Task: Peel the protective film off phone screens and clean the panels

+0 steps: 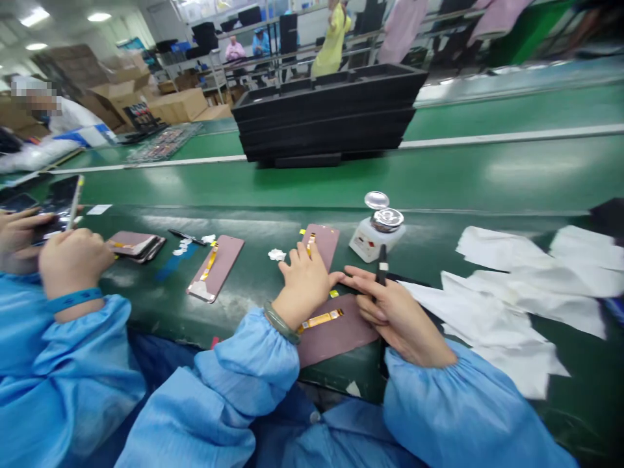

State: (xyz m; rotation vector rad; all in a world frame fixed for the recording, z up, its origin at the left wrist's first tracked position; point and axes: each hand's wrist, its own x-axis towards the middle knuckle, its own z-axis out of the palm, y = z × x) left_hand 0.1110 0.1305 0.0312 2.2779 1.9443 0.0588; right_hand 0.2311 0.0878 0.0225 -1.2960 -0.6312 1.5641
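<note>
My left hand lies with fingers spread on the near end of a pinkish-brown panel on the dark green bench. A second such panel, with a gold flex strip, lies under my wrist at the bench edge. My right hand is closed round a thin black tool, which points away from me. The two hands almost touch at the thumbs.
A white dispenser bottle with a metal cap stands just beyond my hands. White sheets lie at the right. Another panel, a panel stack and a co-worker's hands are at left. Black trays sit on the conveyor.
</note>
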